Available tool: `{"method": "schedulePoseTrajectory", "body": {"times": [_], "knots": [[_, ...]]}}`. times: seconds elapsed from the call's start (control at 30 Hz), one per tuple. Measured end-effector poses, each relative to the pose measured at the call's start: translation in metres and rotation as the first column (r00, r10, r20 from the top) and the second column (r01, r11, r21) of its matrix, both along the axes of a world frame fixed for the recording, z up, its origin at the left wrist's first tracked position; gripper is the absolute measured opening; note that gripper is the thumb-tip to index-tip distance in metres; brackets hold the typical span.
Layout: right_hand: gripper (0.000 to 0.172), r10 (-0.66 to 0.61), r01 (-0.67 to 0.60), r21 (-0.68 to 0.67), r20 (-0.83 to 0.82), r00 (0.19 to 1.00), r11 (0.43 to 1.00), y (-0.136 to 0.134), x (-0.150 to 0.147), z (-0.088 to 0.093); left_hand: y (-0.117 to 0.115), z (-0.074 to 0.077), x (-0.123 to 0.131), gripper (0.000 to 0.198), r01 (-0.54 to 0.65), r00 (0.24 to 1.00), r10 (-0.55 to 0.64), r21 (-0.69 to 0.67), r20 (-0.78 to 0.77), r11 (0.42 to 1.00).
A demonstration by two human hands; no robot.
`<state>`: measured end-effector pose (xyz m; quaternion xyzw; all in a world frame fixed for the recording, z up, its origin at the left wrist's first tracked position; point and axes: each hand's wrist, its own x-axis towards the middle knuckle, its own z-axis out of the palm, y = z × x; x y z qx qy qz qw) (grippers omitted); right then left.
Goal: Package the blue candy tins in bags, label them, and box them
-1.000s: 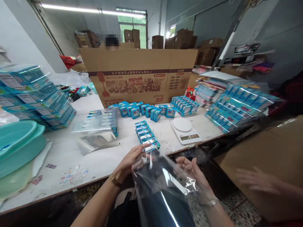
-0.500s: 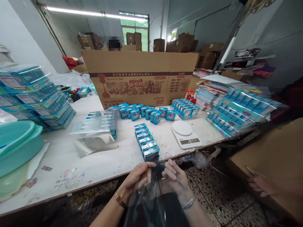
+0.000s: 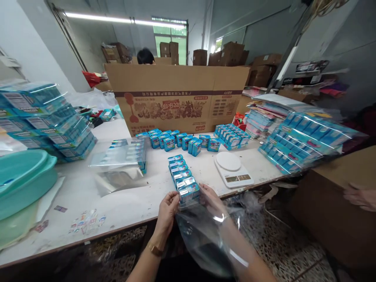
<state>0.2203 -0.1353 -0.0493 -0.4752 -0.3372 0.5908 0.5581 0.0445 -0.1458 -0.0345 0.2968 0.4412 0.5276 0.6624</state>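
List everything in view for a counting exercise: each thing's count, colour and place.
Packs in row: about six, blue, centre front
Clear plastic bag: one, transparent, row's near end
Digital scale: one, white, right of row
Loose packs: several, blue, behind row
Bagged packs: several, blue, left of row
Wrapped stacks: several, blue, left and right
Basins: two, turquoise, left edge
Stickers: several, multicoloured, front left
Printed carton: one, brown, table's back
Table: one, white, across view
Storage cartons: many, brown, background
Person: one, black hair, behind printed carton
Co-worker's hand: one, bare, right edge
Left hand: one, bare, bag's mouth
Right hand: one, bare, bag's mouth
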Motion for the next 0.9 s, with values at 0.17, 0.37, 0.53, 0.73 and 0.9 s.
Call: {"method": "schedulePoseTrajectory", "body": {"times": [0.17,0.37,0.53,0.73,0.9], "knots": [[0.047,-0.056,0.052,0.027,0.215,0.975,0.998,-0.008,-0.003,-0.007,0.003,-0.007,-0.002,0.049,0.071,0.956,-0.023,0.152,-0.293,0.986],[0.045,-0.162,0.128,0.115,0.367,0.916,0.985,-0.033,-0.009,-0.01,-0.011,-0.009,-0.007,0.054,0.189,0.939,-0.154,0.089,-0.306,0.978],[0.048,-0.196,0.148,0.184,0.282,0.939,0.972,-0.063,-0.013,-0.022,-0.041,-0.02,-0.013,0.053,0.225,0.941,-0.208,0.033,-0.267,0.974],[0.056,-0.288,0.259,0.185,0.151,0.946,0.948,-0.057,-0.026,-0.027,-0.048,-0.023,-0.011,0.052,0.112,0.939,-0.054,0.156,-0.34,0.981],[0.054,-0.284,0.256,0.189,0.141,0.948,0.948,-0.055,-0.03,-0.027,-0.051,-0.031,-0.013,0.05,0.141,0.905,-0.043,0.206,-0.423,0.968]]}}
